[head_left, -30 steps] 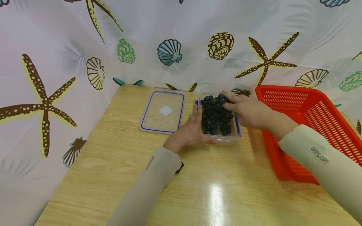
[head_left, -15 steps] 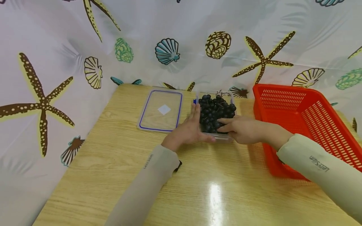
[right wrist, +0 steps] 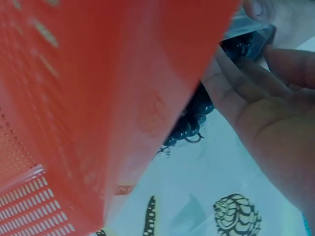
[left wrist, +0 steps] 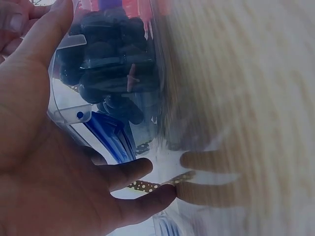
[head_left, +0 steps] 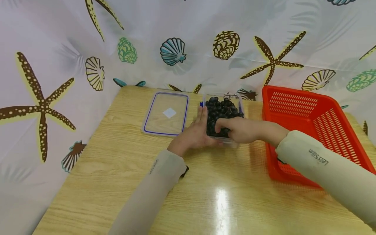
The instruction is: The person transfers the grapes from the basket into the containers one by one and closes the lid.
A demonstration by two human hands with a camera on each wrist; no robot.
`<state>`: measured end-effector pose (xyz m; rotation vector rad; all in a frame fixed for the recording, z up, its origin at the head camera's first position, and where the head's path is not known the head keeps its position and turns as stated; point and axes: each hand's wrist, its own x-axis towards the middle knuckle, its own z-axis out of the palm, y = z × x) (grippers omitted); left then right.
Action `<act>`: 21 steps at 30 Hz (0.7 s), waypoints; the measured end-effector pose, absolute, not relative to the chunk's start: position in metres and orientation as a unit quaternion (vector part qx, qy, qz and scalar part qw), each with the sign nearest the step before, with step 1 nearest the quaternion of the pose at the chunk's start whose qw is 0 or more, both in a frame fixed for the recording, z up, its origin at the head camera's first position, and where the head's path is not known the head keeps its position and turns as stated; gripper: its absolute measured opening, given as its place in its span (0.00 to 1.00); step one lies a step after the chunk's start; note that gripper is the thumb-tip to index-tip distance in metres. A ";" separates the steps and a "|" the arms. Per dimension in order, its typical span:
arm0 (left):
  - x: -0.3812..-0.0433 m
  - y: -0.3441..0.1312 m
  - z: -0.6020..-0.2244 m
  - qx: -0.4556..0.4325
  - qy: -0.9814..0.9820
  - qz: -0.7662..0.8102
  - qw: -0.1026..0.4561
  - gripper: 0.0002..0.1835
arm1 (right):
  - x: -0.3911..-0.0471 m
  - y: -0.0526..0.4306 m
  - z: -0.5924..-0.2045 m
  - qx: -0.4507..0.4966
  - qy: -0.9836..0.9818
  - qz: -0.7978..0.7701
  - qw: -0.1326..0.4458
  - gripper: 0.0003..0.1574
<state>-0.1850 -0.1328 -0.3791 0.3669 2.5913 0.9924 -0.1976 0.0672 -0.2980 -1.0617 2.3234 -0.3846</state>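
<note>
A bunch of dark grapes [head_left: 215, 106] fills a clear plastic box [head_left: 239, 101] with blue clips. My left hand [head_left: 195, 132] rests against the box's left side and near corner; in the left wrist view its fingers [left wrist: 142, 201] are extended and the thumb lies along the wall. From the right, my right hand [head_left: 239, 129] reaches over the near right of the box and presses on the grapes. In the right wrist view, the right hand's fingers [right wrist: 231, 91] run down into the box, with the thumb apart from them. Those fingertips are hidden.
A clear lid [head_left: 164, 122] with a blue seal lies flat left of the box. Close by on the right stands a red slotted basket [head_left: 271, 143], under my right forearm. Behind the wooden table [head_left: 117, 163] hangs a sheet with shells and starfish [head_left: 173, 52].
My right hand has moved from the grapes' far right side to the near right side, and its fingers now bend downward. A bare stem shows at the back. The left hand stays at the box.
</note>
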 end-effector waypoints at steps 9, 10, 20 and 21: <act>-0.186 -0.134 -0.378 0.129 0.918 0.336 0.168 0.77 | -0.211 0.066 -0.254 -0.342 0.912 -0.103 0.201 0.26; -0.187 -0.135 -0.378 0.129 0.919 0.332 0.166 0.78 | -0.212 0.065 -0.247 -0.326 0.923 -0.101 0.180 0.26; -0.186 -0.133 -0.379 0.131 0.918 0.336 0.166 0.76 | -0.195 0.048 -0.255 -0.227 0.943 -0.213 0.119 0.28; -0.186 -0.132 -0.379 0.135 0.918 0.335 0.165 0.76 | -0.193 0.050 -0.260 -0.228 0.940 -0.222 0.120 0.28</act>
